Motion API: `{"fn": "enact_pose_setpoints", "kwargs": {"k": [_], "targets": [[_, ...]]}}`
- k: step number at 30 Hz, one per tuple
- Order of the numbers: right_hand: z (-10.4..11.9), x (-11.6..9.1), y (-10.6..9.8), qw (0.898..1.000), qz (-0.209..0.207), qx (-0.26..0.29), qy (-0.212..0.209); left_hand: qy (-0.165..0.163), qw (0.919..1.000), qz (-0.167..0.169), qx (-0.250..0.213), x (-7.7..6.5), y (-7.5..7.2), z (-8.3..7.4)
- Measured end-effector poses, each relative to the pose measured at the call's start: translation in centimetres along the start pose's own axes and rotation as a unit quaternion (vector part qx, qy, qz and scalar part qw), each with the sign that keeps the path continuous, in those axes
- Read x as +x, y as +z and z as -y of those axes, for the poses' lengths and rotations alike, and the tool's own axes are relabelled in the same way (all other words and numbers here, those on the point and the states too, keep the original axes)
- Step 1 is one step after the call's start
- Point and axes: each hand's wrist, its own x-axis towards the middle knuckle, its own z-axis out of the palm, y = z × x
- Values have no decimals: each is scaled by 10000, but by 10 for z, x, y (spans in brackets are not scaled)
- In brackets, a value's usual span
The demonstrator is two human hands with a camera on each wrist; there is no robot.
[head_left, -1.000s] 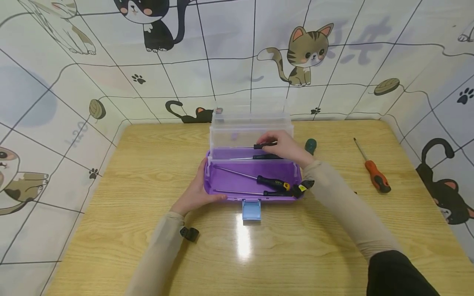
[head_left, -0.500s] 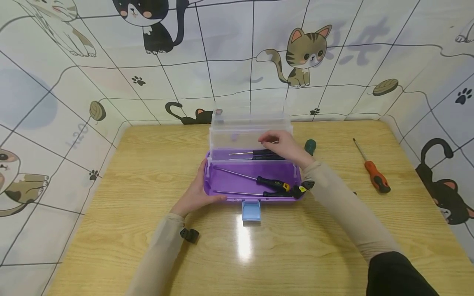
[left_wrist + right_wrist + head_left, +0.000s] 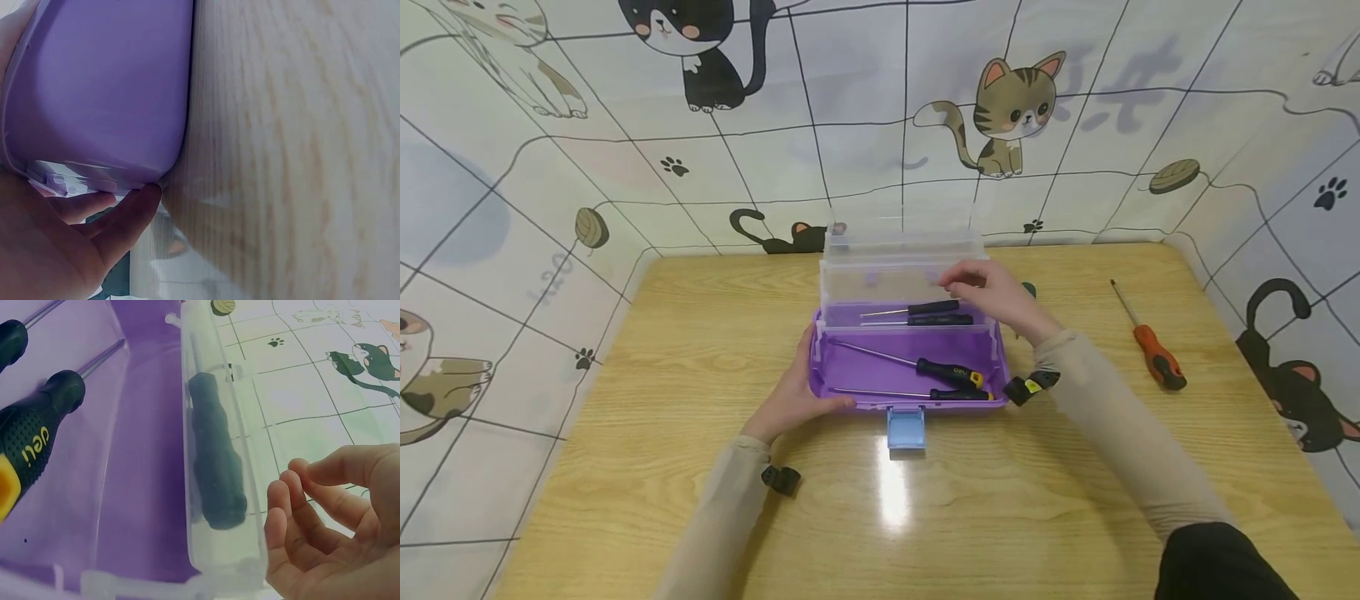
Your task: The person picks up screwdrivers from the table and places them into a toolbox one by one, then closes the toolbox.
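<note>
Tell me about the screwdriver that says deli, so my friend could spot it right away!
On the wooden table sits an open purple toolbox. Inside, between its clear tray and blue latch, lies the deli screwdriver with a black, yellow-ended handle. It lies slanted, and its handle is thicker than that of the slim screwdriver nearer the latch.
</note>
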Motion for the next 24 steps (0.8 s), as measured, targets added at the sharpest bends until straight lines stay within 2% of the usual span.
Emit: {"fn": "enact_pose_setpoints", "kwargs": {"k": [13, 24], "targets": [[-5, -11, -19, 9994, -3, -305, -179, -47, 10000, 5, 2, 0, -1, -1], [-7, -28, -39, 9990, 60, -428, -75, -30, 10000, 12, -70, 0, -1, 0]]}}
